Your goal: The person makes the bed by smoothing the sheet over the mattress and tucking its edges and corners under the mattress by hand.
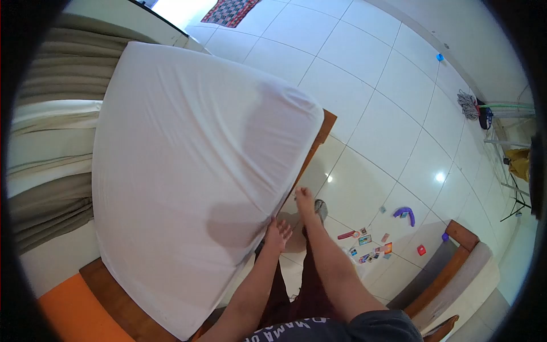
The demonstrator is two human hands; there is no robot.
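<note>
A white fitted sheet (165,154) covers the mattress, with creases running across it and shadows near its right side. My left hand (278,233) is at the mattress's near edge, its fingers spread and the thumb side against or very close to the sheet. Nothing shows in its palm. Just right of the bed's wooden frame (319,139), my right hand (305,199) hangs above the floor with its fingers curled in. I see no object in it, and it looks apart from the sheet.
Small cards (364,240) and a purple curved toy (405,214) lie scattered on the tiles to the right. A wooden sofa (456,273) stands at the lower right. Grey-brown curtains (68,62) hang along the left, above an orange surface (74,310). A checkered mat (229,11) lies farther off.
</note>
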